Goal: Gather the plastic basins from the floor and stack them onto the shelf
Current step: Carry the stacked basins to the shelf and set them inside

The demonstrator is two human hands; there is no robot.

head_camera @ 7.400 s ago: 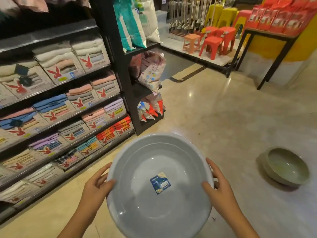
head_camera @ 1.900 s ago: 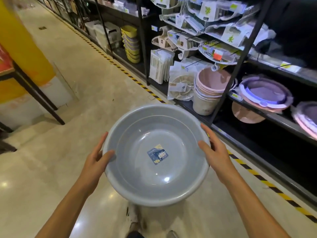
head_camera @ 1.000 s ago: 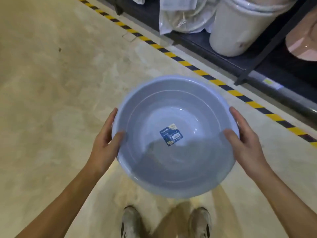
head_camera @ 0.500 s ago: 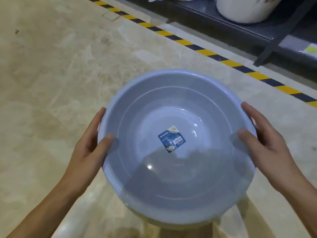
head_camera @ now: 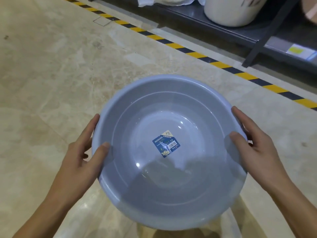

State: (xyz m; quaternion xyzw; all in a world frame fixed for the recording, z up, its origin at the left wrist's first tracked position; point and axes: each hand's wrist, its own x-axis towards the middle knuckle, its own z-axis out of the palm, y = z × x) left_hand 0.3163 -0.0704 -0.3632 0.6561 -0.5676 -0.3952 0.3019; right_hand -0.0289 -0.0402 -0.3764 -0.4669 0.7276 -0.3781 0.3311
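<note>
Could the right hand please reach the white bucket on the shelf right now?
Probably not: the right hand grips the grey basin, and the white bucket stands beyond the striped tape.

The floor [head_camera: 51, 66] bears striped tape [head_camera: 192, 54]; the shelf [head_camera: 223, 30] a white tub [head_camera: 229, 12].

The basin [head_camera: 171, 194] is plain pale grey-blue. Its sticker [head_camera: 166, 143] is dark blue with white lettering, a white barcode patch and a yellow flower. The floor [head_camera: 51, 74] is beige with marble veining. Yellow-and-black striped tape [head_camera: 188, 52] crosses the upper right. At the top, the shelf [head_camera: 214, 26] is dark grey, the bucket [head_camera: 228, 12] off-white, the price tag [head_camera: 295, 49] yellow.
</note>
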